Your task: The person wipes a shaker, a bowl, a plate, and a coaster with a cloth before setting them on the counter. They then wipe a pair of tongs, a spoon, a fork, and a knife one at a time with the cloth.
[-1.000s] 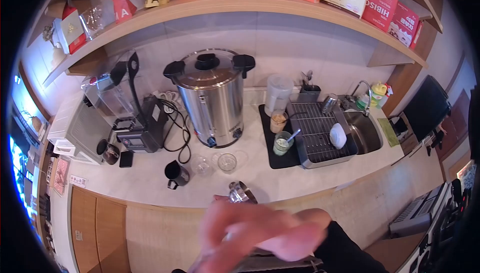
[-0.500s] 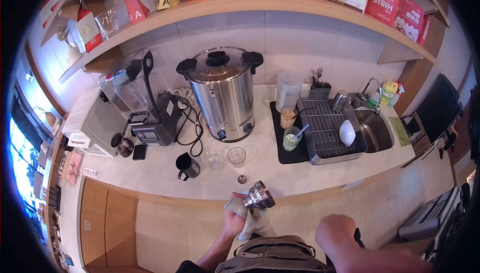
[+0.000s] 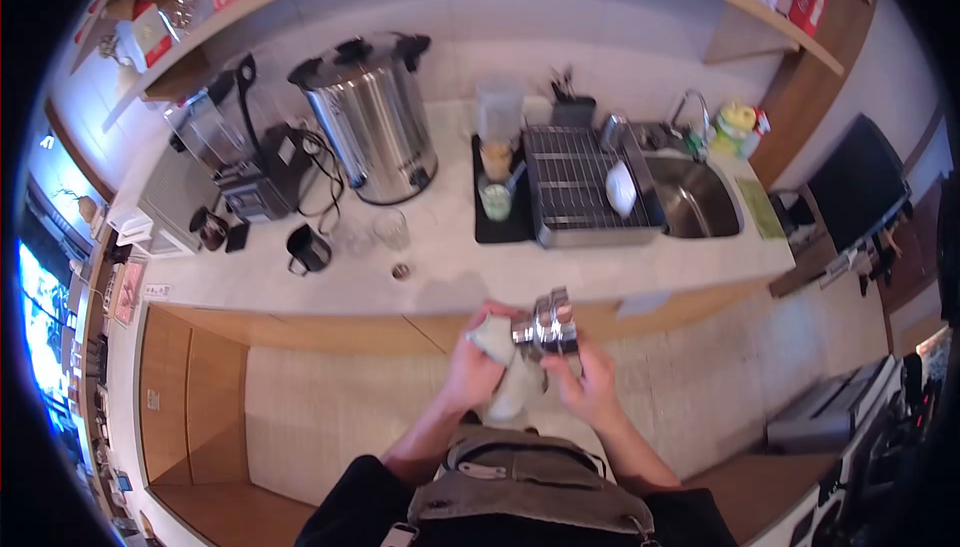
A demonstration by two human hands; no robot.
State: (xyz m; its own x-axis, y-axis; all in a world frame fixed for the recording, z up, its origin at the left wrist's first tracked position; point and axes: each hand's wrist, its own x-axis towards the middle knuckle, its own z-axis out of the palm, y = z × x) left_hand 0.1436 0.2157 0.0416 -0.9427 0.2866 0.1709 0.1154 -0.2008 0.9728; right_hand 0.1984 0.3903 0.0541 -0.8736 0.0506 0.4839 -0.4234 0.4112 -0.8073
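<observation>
Grasping metal shaker (image 3: 550, 323) by its right side with right grip (image 3: 590, 382); clutching pale cloth (image 3: 493, 340) in left grip (image 3: 473, 367), holding it against shaker's left end. Holding shaker just off front edge of worktop (image 3: 600, 272), over floor (image 3: 330, 407). Facing, on worktop, small metal cap (image 3: 401, 271) near clear glass (image 3: 391, 231) and dark pitcher (image 3: 309, 249); seeing steel urn (image 3: 372, 127) behind, drying rack (image 3: 578, 187) and sink (image 3: 700, 219) farther right.

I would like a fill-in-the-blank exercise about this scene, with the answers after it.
1. The right hand touches the shiny metal vessel, while the pale cloth is in the ____ hand.
2. The dish rack stands ____ the black mat and the sink.
3. In the picture, the steel urn stands to the ____ of the blender.

Missing words: left; between; right.
</observation>
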